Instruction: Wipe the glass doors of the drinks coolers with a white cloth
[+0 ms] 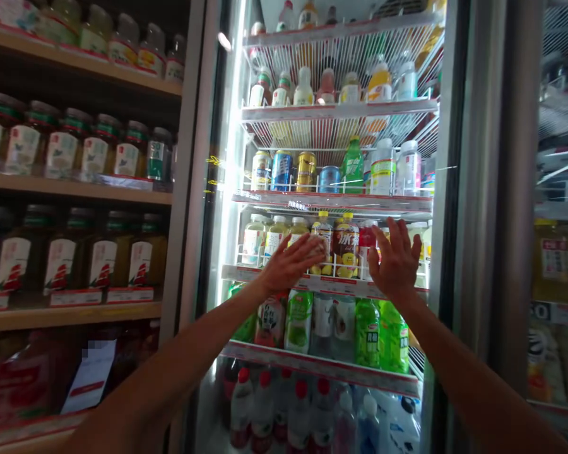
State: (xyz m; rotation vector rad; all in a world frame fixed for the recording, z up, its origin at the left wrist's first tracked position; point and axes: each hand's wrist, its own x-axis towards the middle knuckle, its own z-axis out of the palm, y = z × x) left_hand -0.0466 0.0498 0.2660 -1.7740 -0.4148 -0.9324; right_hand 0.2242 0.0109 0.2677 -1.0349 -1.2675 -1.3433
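Note:
My left hand (288, 265) reaches toward the middle of a lit drinks fridge, its fingers extended over a pale crumpled cloth (317, 250). Whether the cloth is fabric or paper is unclear. Beside it are brown bottles with yellow caps (347, 246). To the right, my right hand (396, 261) is raised with fingers spread and nothing in it, in front of the same row of bottles. Faint reflections and lettering suggest a glass door (213, 170) between my hands and the drinks; contact with it cannot be made out.
Green bottles (368, 331) fill the shelf below my hands, and red-capped bottles (299, 410) stand at the bottom. Cans (282, 170) line the shelf above. On the left, a wooden shelf (76, 186) bears jars. A metal frame (492, 189) runs down the right.

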